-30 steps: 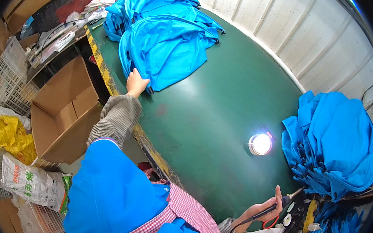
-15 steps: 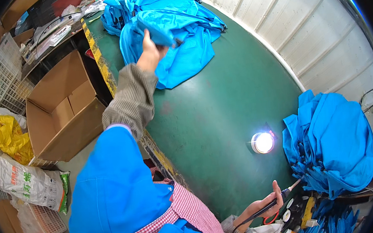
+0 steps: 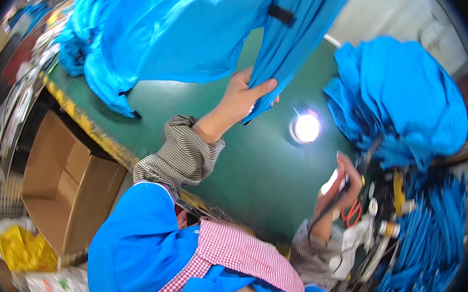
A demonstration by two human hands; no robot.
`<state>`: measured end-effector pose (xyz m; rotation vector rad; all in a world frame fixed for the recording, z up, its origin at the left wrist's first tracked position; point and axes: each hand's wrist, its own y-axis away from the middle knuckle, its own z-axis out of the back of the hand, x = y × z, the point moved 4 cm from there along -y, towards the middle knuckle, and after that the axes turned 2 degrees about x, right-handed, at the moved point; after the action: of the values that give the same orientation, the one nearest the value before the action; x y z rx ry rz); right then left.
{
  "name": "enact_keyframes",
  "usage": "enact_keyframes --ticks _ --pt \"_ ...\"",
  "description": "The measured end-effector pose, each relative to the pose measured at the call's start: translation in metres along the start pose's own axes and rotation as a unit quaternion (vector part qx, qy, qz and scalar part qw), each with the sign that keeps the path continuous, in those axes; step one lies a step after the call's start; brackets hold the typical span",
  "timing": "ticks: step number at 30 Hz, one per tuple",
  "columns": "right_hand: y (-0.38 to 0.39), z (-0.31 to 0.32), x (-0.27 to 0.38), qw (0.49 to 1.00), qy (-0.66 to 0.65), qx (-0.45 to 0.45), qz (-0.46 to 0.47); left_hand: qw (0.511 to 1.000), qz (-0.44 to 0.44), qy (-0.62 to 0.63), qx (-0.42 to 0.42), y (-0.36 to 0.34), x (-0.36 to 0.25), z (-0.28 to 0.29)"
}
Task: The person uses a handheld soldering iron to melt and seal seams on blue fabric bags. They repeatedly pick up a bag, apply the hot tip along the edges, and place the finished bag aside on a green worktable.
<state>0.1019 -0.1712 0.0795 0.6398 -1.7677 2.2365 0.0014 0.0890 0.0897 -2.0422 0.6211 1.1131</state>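
Note:
My left hand [image 3: 243,97] grips the lower edge of a bright blue garment [image 3: 218,25], which hangs lifted above the green table [image 3: 230,163] and fills the top of the view. A black tab [image 3: 281,15] shows on the garment. My right hand [image 3: 342,184] is low at the table's near right edge, closed around a thin dark tool [image 3: 333,201] with a cord. A round bright lamp [image 3: 306,128] glows on the table between the two hands.
A heap of blue garments [image 3: 402,98] lies at the right, more blue cloth [image 3: 78,54] at the far left. An open cardboard box [image 3: 64,183] stands on the floor left, with a yellow bag [image 3: 23,250]. Small tools and red scissors [image 3: 353,213] sit by my right hand.
My left hand has pulled a blue garment off the far pile and lifted it toward me over the table. My right hand has risen a little with the tool.

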Motion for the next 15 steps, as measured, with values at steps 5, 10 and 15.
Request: enact_keyframes --ticks 5,10,15 --pt "-0.031 -0.038 -0.038 0.991 -0.068 -0.105 -0.038 0.993 -0.065 -0.083 -0.043 0.027 0.091 -0.052" --pt "-0.035 -0.052 -0.053 0.993 0.031 -0.09 -0.071 0.98 -0.02 -0.19 -0.058 0.064 0.136 -0.071" --pt "-0.034 -0.041 -0.065 0.979 -0.094 -0.146 -0.109 0.97 0.177 0.153 -0.068 0.064 0.128 -0.078"
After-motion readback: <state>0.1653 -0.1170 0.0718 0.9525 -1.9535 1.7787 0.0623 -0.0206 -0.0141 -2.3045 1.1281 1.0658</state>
